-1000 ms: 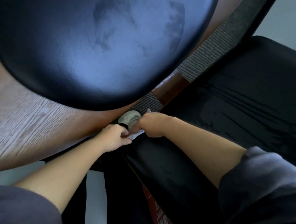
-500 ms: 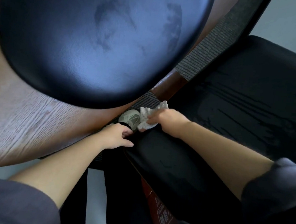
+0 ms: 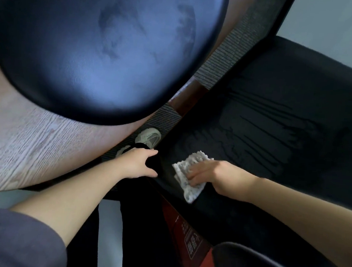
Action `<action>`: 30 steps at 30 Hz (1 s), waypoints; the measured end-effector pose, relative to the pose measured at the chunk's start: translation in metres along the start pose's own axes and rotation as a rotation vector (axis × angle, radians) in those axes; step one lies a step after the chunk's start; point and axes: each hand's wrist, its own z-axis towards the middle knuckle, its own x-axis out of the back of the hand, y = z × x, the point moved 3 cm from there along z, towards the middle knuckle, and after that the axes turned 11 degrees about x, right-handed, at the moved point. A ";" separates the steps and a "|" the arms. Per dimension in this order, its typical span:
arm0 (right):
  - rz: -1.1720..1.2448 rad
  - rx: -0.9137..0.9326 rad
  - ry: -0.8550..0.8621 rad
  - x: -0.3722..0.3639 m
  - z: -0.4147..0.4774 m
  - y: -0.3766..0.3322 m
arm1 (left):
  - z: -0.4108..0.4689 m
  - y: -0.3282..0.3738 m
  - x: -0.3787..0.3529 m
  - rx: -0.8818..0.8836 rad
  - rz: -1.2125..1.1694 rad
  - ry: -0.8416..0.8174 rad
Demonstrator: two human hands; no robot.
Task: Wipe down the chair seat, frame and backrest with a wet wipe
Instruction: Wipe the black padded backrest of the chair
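Wipe [image 3: 189,174]: white, crumpled, seen at centre right, pressed flat on the black chair [image 3: 265,123] surface.
Right hand [image 3: 214,173]: laid over the wipe, fingers spread on it; the wipe's middle is covered.
Left hand [image 3: 136,164]: at centre, grip curled round a dark chair edge; fingertips are hidden behind it.
Chair: wet streaks are seen right of centre; its outline is lost in shadow, cut off at right.
Stool [image 3: 98,44]: round, dark, blurred, filling the upper left.
Shoe [image 3: 149,136]: pale, partly hidden, on the floor [image 3: 13,147].
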 end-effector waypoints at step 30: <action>-0.225 -0.349 0.152 0.007 0.033 0.018 | -0.004 0.050 0.003 -0.096 -0.001 0.119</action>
